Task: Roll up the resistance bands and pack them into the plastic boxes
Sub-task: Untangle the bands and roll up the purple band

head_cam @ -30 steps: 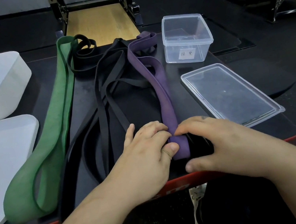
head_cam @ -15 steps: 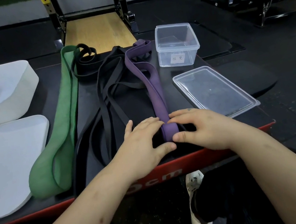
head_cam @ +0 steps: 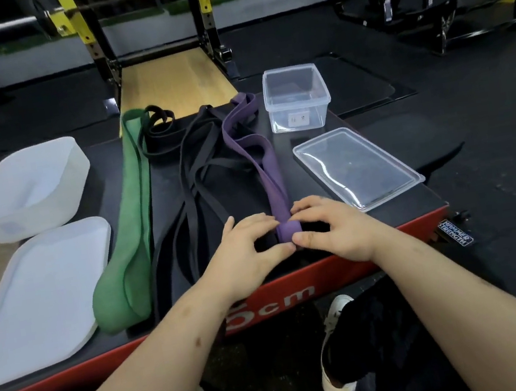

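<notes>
A single wide-angle camera, worn on the person's head, looked forward and steeply down at the counter [head_cam: 402, 207] from close above its near edge, the gym floor [head_cam: 492, 133] stretching away on the far side.

"cm" on the platform's red edge [head_cam: 428, 225], "HAMMER STRENGTH" on a black tag [head_cam: 455, 232] beside it

Bands [head_cam: 191, 185] lie along the platform [head_cam: 387, 219] middle, with left box [head_cam: 25, 193] behind left lid [head_cam: 40, 294], right box [head_cam: 297, 99] behind right lid [head_cam: 356, 167].
</notes>
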Demonstrator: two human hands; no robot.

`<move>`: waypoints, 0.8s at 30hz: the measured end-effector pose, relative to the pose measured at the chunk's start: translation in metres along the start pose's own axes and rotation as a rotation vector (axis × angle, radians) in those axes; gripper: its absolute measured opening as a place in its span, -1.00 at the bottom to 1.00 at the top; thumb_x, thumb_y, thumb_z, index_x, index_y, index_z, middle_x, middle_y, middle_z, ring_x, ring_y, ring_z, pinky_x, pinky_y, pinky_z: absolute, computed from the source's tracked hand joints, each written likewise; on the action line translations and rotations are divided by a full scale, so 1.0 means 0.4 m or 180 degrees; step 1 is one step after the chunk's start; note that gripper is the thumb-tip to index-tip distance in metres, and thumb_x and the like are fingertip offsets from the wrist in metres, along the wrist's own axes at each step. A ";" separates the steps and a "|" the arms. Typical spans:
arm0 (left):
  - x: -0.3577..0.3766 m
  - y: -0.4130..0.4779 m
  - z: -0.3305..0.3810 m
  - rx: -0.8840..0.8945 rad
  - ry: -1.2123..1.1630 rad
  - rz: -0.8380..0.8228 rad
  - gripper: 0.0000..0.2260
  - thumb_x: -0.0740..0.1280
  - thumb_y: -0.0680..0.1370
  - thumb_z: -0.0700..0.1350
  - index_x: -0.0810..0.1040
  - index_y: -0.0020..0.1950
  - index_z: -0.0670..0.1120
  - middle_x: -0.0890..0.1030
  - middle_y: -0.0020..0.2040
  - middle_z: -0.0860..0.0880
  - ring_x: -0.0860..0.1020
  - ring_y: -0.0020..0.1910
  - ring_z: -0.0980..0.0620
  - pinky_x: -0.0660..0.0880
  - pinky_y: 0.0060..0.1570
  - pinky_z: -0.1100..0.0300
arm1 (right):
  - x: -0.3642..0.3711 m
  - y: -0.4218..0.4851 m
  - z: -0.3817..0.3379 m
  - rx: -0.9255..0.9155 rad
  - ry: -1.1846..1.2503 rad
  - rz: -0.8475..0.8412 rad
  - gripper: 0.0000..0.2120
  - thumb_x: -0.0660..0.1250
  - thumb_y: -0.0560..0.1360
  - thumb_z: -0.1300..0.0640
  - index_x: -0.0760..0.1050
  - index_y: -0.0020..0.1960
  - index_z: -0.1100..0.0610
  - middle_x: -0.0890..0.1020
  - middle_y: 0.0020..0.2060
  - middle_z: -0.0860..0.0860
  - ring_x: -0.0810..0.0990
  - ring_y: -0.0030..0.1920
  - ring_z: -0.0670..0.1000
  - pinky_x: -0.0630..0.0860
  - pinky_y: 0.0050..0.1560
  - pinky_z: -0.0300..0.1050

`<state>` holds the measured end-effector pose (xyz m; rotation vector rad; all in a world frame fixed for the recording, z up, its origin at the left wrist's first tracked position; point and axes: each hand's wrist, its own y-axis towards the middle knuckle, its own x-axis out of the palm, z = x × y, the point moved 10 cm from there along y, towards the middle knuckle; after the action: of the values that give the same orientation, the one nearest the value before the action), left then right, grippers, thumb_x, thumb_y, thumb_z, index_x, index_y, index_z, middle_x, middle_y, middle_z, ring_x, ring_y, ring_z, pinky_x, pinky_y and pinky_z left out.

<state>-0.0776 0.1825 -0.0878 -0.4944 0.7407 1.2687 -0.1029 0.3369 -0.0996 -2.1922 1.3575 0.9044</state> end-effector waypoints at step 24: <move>0.015 0.047 -0.019 0.0135 0.0350 -0.0126 -0.51 0.22 0.63 0.26 0.45 0.50 0.08 0.29 0.57 0.15 0.07 0.58 0.27 -0.19 0.61 0.04 | 0.005 0.006 0.029 -0.0337 -0.0143 0.0534 -0.52 0.32 0.49 -0.30 0.41 0.39 -0.27 0.53 0.40 -0.15 0.33 0.53 -0.17 0.24 0.58 0.05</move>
<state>-0.0969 0.1858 -0.0963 -0.5450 0.8444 1.1939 -0.1082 0.3419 -0.1092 -2.1448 1.5217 1.1030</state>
